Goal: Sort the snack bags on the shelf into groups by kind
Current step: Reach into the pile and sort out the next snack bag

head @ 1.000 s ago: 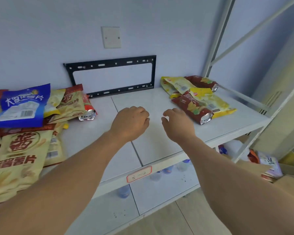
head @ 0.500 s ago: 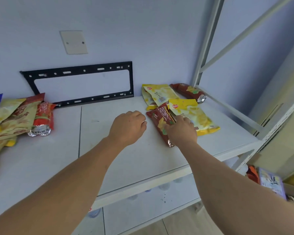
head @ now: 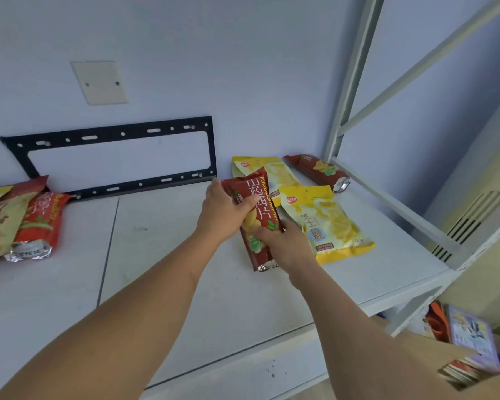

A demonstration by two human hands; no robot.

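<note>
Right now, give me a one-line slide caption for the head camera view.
Both hands, left hand and right hand, grip a dark red snack bag beside yellow bags on the white shelf.

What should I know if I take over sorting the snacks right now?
Left hand and right hand both grip one dark red bag at the right of the shelf.
Next to it: two yellow bags and another dark red bag at the back corner.
A mixed pile of red and tan bags lies at the far left.
Done: nothing fully grouped, by the look of it.
Left: probably put the held bag with its match, keep the yellows together, then sort the left pile.
</note>
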